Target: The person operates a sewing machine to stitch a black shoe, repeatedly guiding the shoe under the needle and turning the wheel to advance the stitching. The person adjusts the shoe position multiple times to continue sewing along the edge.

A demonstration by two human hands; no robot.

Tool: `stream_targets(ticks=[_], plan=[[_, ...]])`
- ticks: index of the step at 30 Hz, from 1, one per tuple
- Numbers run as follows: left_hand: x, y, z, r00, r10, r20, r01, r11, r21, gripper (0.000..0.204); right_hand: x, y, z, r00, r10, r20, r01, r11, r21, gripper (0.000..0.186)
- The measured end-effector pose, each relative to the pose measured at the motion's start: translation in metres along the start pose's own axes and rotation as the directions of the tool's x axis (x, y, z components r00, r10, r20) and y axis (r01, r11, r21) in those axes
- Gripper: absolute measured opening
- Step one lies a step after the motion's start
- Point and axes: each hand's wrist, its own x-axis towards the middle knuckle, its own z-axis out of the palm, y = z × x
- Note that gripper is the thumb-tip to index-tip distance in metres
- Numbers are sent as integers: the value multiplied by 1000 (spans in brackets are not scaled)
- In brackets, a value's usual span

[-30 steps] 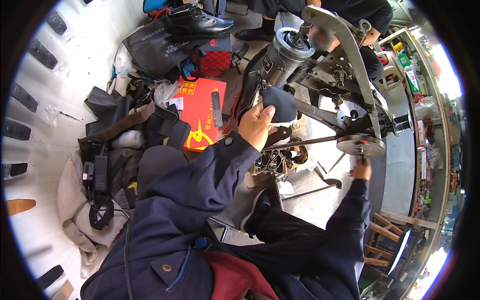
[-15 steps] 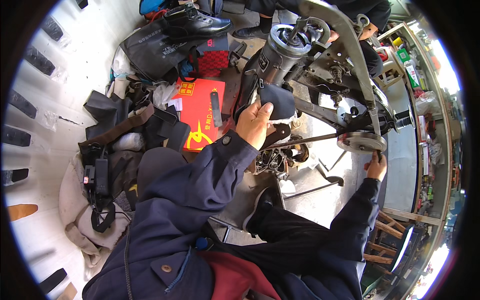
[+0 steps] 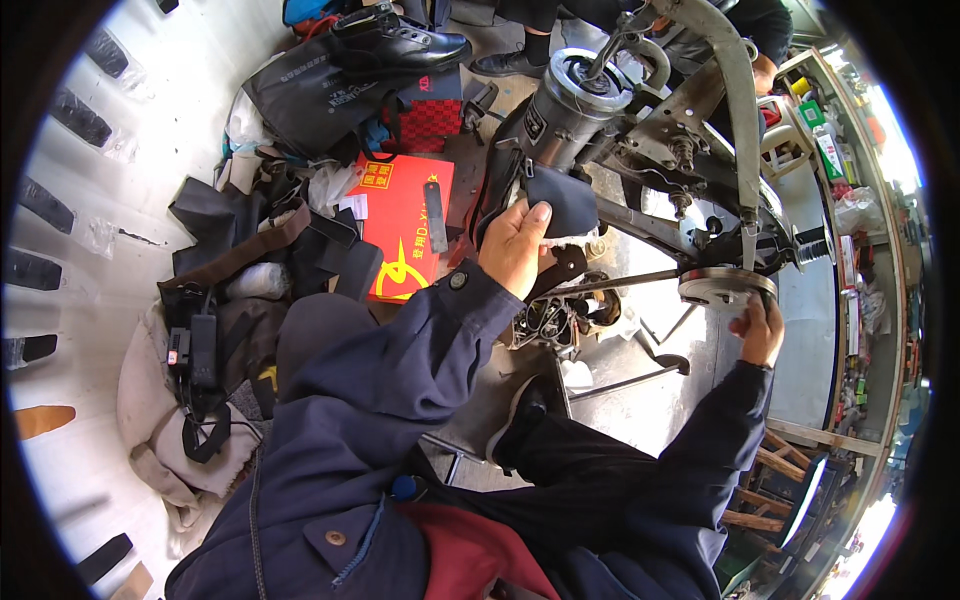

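Evidently the sewing machine is the largest thing, its metal cylinder and levers standing ahead of the person. A red box lies to the machine's left, and a black shoe sits on that same side, farther off. The wheel is at the machine's right, on the near side; the dark piece is right by the cylinder's lower end. The left hand pinches that piece, thumb on top. The right hand bends its fingers at the wheel's rim; whether they close on a handle I cannot tell. Work looks under way: the piece is at the machine, not yet off it, and how much is sewn or left does not show.
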Motion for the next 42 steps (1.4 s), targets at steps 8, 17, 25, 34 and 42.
stream_targets(ticks=[8, 17, 25, 34, 42], plan=[[-1, -1, 2, 997, -67, -41, 65, 997, -46, 31, 15, 123, 4, 953, 271, -137, -303, 888, -347, 23], [-13, 7, 9, 939, -259, -228, 225, 961, -162, 35, -15, 74, 65, 919, 352, 179, -165, 754, -636, 50], [-11, 1, 5, 957, -196, -212, 175, 978, -116, 28, -43, -59, 87, 978, 33, 206, 59, 903, -425, 32], [-11, 0, 2, 974, -134, -185, 139, 990, 19, 20, -56, -99, 231, 834, -513, 204, 518, 855, 33, 37], [-12, -1, 1, 978, -117, -172, 128, 990, 57, 21, -35, -75, 274, 967, -242, 82, 192, 900, 390, 17]])
